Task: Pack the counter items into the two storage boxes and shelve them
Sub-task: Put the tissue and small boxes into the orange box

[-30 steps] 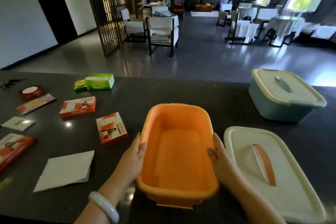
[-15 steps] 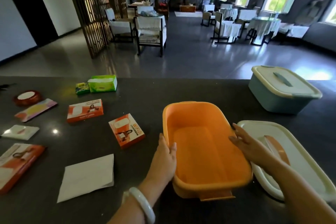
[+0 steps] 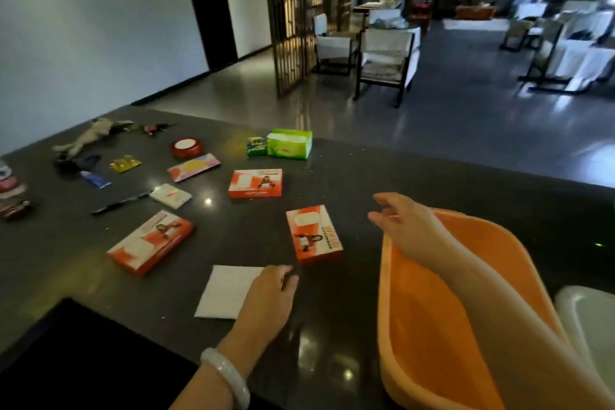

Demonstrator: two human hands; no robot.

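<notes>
My left hand [image 3: 266, 296] lies low over the tabletop [image 3: 349, 183], its grip loose with fingers relaxed, covering the right edge of the white sheet [image 3: 223, 289]; I can't tell whether it presses on it. My right hand [image 3: 402, 223] reaches across the far-left rim of the orange box [image 3: 432, 326], grip open, fingers spread, nothing in it. The box stands empty at the right, with its white lid [image 3: 589, 316] just beside it at the frame edge. Three orange packets lie left of the box: one [image 3: 314, 233] just beyond my left hand, one [image 3: 255, 182] farther back, one [image 3: 151, 241] well to the left. A green tissue pack [image 3: 290, 144] sits near the far edge. Smaller items, including a red round tin [image 3: 187, 146], a pastel pouch [image 3: 193, 166] and a blue tube [image 3: 96, 178], are scattered to the far left.
</notes>
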